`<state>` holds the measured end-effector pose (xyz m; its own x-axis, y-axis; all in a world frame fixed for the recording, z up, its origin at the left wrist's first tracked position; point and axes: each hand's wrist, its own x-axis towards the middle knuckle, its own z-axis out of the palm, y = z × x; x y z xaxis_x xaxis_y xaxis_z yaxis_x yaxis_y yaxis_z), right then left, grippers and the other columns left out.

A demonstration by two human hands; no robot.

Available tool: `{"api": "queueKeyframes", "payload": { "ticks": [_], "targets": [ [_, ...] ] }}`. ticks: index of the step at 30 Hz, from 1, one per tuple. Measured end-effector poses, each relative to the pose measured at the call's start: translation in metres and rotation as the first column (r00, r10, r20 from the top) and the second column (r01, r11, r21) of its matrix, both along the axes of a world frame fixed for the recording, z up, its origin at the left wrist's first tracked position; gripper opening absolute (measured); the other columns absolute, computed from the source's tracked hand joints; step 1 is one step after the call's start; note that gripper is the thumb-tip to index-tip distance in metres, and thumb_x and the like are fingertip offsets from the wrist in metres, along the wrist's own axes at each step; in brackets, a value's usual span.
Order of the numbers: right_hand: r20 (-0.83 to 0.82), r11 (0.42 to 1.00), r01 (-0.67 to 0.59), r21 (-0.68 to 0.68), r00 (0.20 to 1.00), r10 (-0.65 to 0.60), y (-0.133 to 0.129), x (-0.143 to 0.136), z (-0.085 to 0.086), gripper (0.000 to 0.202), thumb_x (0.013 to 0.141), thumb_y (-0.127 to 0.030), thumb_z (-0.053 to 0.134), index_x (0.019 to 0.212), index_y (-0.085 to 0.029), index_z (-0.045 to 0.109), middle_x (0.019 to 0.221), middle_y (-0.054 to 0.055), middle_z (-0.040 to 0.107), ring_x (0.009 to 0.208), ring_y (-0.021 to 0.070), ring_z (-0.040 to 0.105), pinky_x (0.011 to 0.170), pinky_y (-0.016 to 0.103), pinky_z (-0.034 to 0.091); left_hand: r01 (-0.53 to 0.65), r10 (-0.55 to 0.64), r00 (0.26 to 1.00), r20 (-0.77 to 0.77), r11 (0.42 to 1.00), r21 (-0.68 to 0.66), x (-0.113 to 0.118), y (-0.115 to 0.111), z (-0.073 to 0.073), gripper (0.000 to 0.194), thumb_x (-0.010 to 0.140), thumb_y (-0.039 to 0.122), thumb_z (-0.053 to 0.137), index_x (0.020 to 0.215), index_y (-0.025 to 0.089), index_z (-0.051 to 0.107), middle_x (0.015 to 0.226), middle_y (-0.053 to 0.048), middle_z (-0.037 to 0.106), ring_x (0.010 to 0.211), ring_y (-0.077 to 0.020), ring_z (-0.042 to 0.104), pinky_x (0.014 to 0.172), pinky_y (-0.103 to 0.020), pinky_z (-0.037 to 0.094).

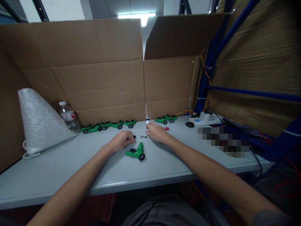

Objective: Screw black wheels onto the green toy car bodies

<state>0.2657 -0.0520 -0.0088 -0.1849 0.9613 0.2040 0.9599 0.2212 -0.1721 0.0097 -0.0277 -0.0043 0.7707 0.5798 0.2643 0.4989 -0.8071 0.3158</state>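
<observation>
My left hand (pixel 122 140) rests low over the table with its fingers curled together, and a small black part (pixel 134 137) shows at its fingertips. To the right, my right hand (pixel 156 132) is closed, fingertips bent down at the tabletop; what they hold, if anything, is hidden. Two small black rings (pixel 144 137) lie flat between my hands. Nearer to me lies a green plastic pipe fitting (pixel 135 153) with a black lever and a black ring at one end. A small red object (pixel 166 128) lies just beyond my right hand.
Several green fittings (pixel 117 125) line the back left, and two more green fittings (pixel 166 119) lie back right. A white bag (pixel 42 122) and water bottle (pixel 69 117) stand left. Right are a power strip (pixel 207 119), a black disc (pixel 190 124) and cables. Cardboard walls (pixel 101 81) enclose the table.
</observation>
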Motion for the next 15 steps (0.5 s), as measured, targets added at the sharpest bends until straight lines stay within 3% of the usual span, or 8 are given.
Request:
{"api": "queueKeyframes", "payload": {
  "ticks": [6, 15],
  "targets": [
    [-0.004, 1.0, 0.001, -0.003, 1.0, -0.001, 0.0, 0.0002, 0.0005, 0.032, 0.105, -0.036, 0.048, 0.13, -0.019, 0.058, 0.136, 0.015, 0.062, 0.116, 0.0291, 0.066, 0.097, 0.037, 0.047, 0.034, -0.034, 0.999, -0.006, 0.999, 0.042, -0.0003, 0.0025, -0.0024, 0.023, 0.099, 0.035, 0.064, 0.088, 0.019, 0.077, 0.088, -0.006, 0.073, 0.087, -0.0198, 0.066, 0.08, -0.03, 0.047],
    [-0.005, 1.0, 0.004, 0.003, 1.0, -0.004, 0.0012, 0.0011, -0.0013, 0.031, 0.106, -0.037, 0.047, 0.129, -0.02, 0.058, 0.138, 0.016, 0.061, 0.115, 0.0301, 0.067, 0.096, 0.039, 0.047, -0.012, 0.012, 1.0, -0.001, 0.999, 0.042, 0.002, -0.0003, -0.0018, 0.021, 0.098, 0.033, 0.064, 0.087, 0.019, 0.075, 0.085, -0.005, 0.069, 0.079, -0.0179, 0.062, 0.074, -0.028, 0.046]
  ]
}}
